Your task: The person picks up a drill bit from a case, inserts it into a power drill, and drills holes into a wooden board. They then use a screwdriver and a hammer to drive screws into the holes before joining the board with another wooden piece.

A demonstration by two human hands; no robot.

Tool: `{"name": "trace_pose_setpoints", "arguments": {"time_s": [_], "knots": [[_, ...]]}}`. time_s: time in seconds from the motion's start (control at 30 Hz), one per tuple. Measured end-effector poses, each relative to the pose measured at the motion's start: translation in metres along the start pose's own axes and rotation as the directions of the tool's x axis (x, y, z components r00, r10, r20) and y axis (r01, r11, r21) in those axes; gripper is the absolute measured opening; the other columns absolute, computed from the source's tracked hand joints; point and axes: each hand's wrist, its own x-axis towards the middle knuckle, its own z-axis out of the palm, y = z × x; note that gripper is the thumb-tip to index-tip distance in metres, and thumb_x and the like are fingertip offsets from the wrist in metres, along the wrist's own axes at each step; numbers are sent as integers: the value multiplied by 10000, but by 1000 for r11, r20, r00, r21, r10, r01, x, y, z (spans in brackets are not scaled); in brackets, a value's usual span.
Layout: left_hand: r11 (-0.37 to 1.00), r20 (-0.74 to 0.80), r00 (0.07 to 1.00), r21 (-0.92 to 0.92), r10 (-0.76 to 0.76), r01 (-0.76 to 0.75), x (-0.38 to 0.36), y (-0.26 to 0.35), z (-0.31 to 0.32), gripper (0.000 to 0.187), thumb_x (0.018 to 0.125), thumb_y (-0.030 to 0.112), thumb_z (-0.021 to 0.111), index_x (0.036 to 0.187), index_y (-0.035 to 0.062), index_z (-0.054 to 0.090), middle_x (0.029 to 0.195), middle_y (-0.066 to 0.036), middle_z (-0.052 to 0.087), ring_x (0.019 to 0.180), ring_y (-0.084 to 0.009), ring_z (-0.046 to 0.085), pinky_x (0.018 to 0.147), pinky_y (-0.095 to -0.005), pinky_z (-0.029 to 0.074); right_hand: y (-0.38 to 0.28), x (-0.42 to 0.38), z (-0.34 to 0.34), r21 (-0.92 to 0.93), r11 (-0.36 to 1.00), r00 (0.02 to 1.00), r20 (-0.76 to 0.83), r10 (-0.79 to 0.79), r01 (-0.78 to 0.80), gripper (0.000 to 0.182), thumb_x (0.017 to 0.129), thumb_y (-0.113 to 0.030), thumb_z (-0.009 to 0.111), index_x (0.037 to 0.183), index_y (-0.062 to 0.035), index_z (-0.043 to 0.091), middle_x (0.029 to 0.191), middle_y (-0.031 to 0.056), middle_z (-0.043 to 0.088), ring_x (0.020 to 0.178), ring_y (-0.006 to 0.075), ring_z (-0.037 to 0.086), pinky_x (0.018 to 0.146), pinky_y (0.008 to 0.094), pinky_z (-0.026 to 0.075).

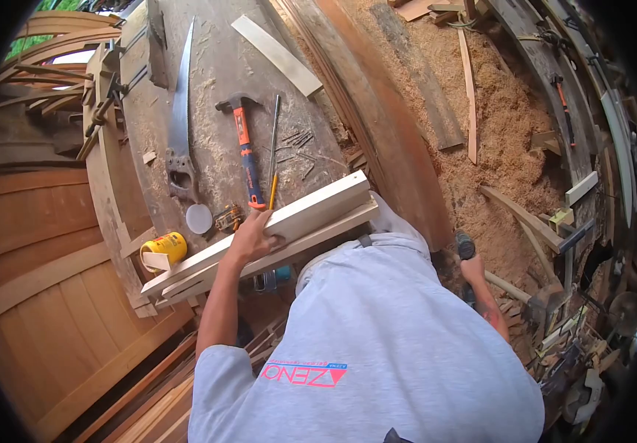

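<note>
My left hand [252, 238] grips a pale wooden piece [322, 203] made of planed boards, lying at the bench edge against my waist. Fingers wrap over its upper edge. Low at my side, my right hand [472, 269] is closed round what looks like a cordless drill [464, 244], partly hidden by my arm and shirt. Just beyond the left hand lie a claw hammer [245, 148] with an orange and blue handle, a yellow pencil [273, 190], a thin metal rod [275, 122] and several nails [298, 140].
On the bench [215, 66] are a handsaw [180, 103], a loose board [278, 55], a round white lid [199, 218] and a tipped yellow tub [167, 249]. Panelled wood [45, 317] stands left. Sawdust [503, 103] and scrap timber cover the floor to the right.
</note>
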Motion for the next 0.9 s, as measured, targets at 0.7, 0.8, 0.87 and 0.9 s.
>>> {"name": "trace_pose_setpoints", "arguments": {"time_s": [0.7,0.8,0.87,0.9], "knots": [[986,-244,965,154,92,-55,-37,56,52,679,786,243,806,1394,125,526,1437,-218,395,1346,-407,380,1110,-509,336,60,-49,67,35,991,988,97,122,-125,409,725,-168,616,1012,112,693,1011,379,660,1078,474,644,899,488,514],[962,-155,981,264,116,-72,-74,43,79,785,725,166,787,1437,134,458,1441,-202,360,1376,-413,323,1148,-537,246,63,-41,62,-5,997,991,110,72,-72,406,730,-155,581,1009,118,689,1017,392,648,1082,485,635,903,494,511],[949,-260,962,316,80,6,-96,39,90,672,733,83,688,1372,148,487,1335,-174,413,1307,-368,384,1098,-478,274,68,-37,61,-9,999,992,113,49,-48,406,728,-155,582,1007,120,688,1018,393,647,1079,488,635,902,494,511],[951,-260,963,310,73,11,-101,23,102,672,733,83,688,1372,148,487,1335,-174,413,1307,-368,384,1098,-478,274,72,-31,61,-18,999,994,102,49,-47,404,731,-161,583,1007,114,690,1018,385,653,1073,490,637,893,492,514]]}}
